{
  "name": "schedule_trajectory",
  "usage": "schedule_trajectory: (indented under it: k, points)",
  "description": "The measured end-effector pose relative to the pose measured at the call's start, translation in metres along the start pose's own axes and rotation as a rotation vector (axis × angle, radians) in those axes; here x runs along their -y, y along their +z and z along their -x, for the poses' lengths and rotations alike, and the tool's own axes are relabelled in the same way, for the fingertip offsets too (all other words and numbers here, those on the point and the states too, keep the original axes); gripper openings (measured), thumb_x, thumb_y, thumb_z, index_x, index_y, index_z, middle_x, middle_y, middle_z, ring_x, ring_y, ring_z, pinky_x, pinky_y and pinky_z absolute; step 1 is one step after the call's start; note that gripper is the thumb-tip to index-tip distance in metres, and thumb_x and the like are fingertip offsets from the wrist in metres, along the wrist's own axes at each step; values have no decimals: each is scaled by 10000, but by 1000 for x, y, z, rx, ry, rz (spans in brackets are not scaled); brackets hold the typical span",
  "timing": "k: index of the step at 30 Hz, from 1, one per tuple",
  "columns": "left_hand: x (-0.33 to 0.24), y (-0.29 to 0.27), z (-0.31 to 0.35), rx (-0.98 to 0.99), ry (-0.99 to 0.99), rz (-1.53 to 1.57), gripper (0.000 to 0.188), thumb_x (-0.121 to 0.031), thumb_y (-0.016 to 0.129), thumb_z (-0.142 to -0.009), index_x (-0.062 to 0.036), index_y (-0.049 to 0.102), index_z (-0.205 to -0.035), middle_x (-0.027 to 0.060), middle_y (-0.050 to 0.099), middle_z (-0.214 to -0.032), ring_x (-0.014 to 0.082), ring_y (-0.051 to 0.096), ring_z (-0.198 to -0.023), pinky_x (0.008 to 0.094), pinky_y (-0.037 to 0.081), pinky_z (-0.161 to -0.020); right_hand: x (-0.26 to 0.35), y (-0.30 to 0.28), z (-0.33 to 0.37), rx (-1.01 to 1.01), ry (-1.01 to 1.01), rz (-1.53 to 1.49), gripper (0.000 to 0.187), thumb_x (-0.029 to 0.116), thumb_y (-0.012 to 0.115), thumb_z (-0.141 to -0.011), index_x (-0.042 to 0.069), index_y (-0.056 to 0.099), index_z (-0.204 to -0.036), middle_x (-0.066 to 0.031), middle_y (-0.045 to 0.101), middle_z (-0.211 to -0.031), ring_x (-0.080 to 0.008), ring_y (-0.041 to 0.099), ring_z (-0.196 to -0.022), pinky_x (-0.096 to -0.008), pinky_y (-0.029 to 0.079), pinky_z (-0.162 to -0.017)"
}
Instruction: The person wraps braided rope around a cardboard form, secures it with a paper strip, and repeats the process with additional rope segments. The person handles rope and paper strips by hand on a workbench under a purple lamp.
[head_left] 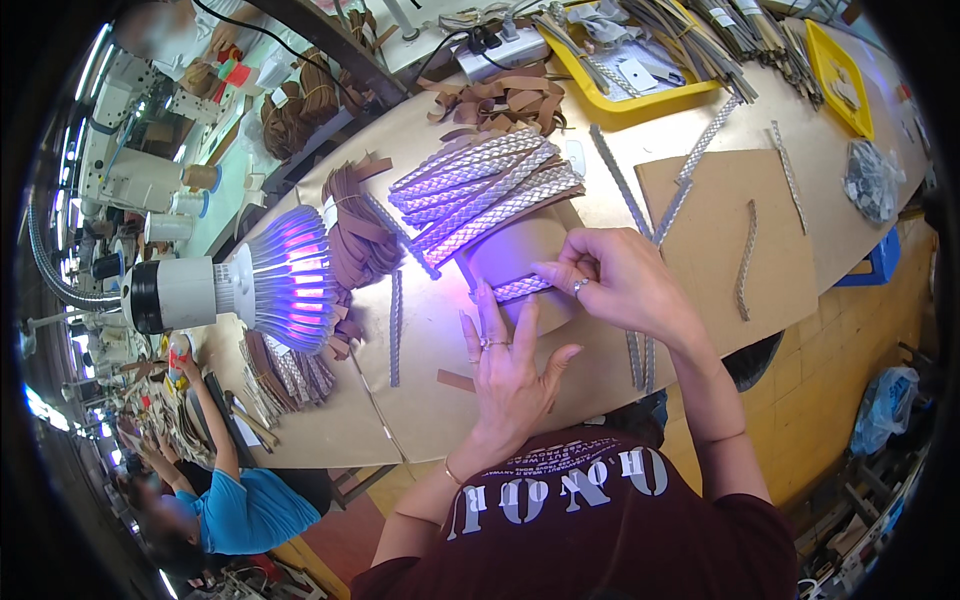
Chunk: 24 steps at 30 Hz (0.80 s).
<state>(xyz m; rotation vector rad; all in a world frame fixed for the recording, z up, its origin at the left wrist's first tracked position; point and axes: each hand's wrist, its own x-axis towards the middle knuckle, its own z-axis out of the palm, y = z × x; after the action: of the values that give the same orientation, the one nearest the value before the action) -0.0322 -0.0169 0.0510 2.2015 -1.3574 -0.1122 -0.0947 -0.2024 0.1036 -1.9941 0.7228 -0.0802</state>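
Observation:
Under the violet-lit lamp (pixel 285 280), a short silvery braided strap (pixel 522 288) lies across a smooth tan piece (pixel 515 245). My right hand (pixel 625 290) pinches near the strap's right end between thumb and fingers. From below, my left hand (pixel 505 375) reaches up with its fingers stretched apart, fingertips against the strap's left part. Just beyond both hands, a pile of braided straps (pixel 485 185) with brown backing is heaped on the tan piece. What the right fingertips cover is hidden.
Bundles of brown strips (pixel 355 230) lie beside the lamp. A cardboard sheet (pixel 720 240) with loose braids sits at right. Yellow trays (pixel 600 112) stand at the back. Another person in a blue shirt (pixel 255 510) works at far left, near sewing machines (pixel 135 175).

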Motion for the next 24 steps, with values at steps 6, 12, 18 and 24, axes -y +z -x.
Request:
schedule_trajectory:
  k: [6, 12, 18, 24]
  points:
    - [0, 0, 0, -2, 1, -9, 747, -456, 720, -840, -38, 454, -1398, 427, 255, -1466, 525, 391, -1327, 638, 251, -1096, -6, 2, -2, 49, 54, -78, 336, 320, 720, -888, 23, 648, -747, -4, 497, -519, -91, 408, -484, -298, 333, -474]
    - [0, -1, 0, 10, 2, -17, 761, -473, 719, -835, -35, 456, -1399, 431, 267, -1458, 530, 386, -1328, 630, 256, -1096, -9, 8, 1, -9, 53, -56, 376, 372, 694, -884, 26, 649, -745, -92, 569, -563, -271, 567, -528, -388, 422, -543]
    - [1, 0, 2, 34, 7, -60, 797, -496, 729, -816, -12, 460, -1389, 426, 288, -1450, 530, 352, -1351, 599, 268, -1106, -7, 17, 5, -94, 53, 155, 415, 450, 715, -852, 49, 632, -781, -92, 603, -581, -280, 619, -570, -386, 444, -550]
    - [3, 7, 3, -52, 50, -73, 823, -522, 723, -808, -15, 453, -1398, 420, 298, -1449, 528, 351, -1352, 574, 297, -1099, -26, 35, 7, -125, 205, -38, 474, 517, 723, -829, 65, 581, -837, -46, 568, -581, -216, 584, -543, -356, 432, -537]
